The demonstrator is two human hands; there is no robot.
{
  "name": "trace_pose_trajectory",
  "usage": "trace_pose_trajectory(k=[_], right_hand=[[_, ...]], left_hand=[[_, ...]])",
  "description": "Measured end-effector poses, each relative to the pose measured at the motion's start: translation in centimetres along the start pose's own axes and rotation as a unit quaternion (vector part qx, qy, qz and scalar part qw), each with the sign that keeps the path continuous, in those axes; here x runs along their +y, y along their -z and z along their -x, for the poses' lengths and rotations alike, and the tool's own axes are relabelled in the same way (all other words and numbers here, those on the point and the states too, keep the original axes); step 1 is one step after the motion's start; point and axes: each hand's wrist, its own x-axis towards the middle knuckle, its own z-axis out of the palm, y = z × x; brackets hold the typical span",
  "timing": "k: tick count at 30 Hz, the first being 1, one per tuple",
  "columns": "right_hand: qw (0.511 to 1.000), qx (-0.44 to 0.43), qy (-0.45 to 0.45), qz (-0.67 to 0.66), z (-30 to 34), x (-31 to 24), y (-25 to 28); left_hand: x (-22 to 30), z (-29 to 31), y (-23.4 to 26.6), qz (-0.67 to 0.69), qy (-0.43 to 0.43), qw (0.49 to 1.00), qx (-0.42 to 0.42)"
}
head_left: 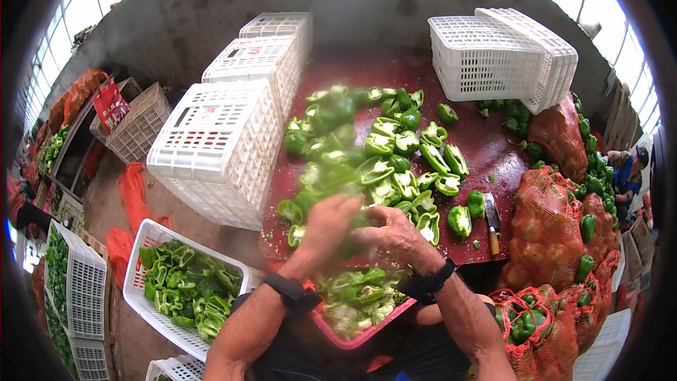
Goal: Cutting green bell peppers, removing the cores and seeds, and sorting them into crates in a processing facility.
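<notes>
The right hand's (398, 233) fingers are bent around what looks like a blurred green pepper (355, 242), held between both hands; the left hand (328, 222) is too smeared for me to tell its grip. I'd judge this is coring, which calls next for a steady right hold while the left fingers work the core loose. At six o'clock sits a pink tub (343, 343) of scraps; at twelve, halved peppers (381, 144); at three, a knife (491, 215); toward eight, a white crate (134, 275) of green pieces.
</notes>
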Motion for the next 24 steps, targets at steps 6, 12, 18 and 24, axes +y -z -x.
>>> trace_pose_trajectory(k=[6, 12, 18, 24], right_hand=[[0.987, 0.081, 0.095, 0.103, -1.3, 0.9, -0.9], [0.982, 0.135, 0.109, 0.079, -1.7, 2.3, 0.4], [0.980, 0.115, 0.132, 0.099, -0.8, 0.3, 4.7], [0.982, 0.052, 0.081, 0.160, -0.2, -0.8, 6.7]], left_hand=[[1.2, -1.0, -1.5, -0.014, 0.010, 0.997, 0.073], [1.0, -2.5, -2.2, -0.010, -0.003, 0.998, 0.068], [1.8, -3.2, -0.1, 0.257, 0.076, 0.945, -0.188], [1.3, -3.3, 0.3, 0.209, 0.105, 0.955, -0.183]])
